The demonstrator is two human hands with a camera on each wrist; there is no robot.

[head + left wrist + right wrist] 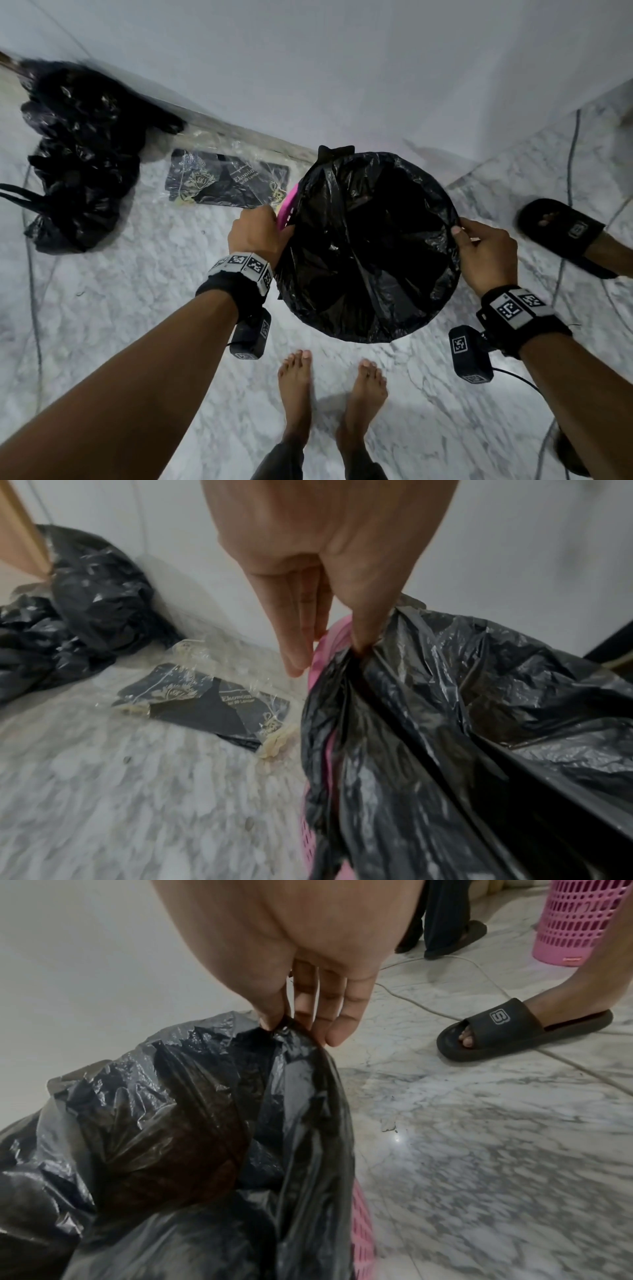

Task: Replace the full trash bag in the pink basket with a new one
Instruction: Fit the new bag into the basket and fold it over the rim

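A new black trash bag (370, 246) is spread open over the pink basket (287, 205), hiding all but a strip of its rim. My left hand (257, 229) pinches the bag's left edge (356, 647) beside the pink rim (330, 639). At the bag's right edge (277, 1027), my right hand (479, 246) pinches the plastic between thumb and forefinger, its other fingers (337, 1031) straight. The full tied black bag (78, 154) lies on the floor at the far left against the wall.
A pack of spare bags (226, 180) in clear wrap lies by the wall between the full bag and the basket. Another person's sandalled foot (565, 233) stands at the right. My bare feet (329, 394) are below the basket. A second pink basket (582, 920) and a cable (445, 1007) are further right.
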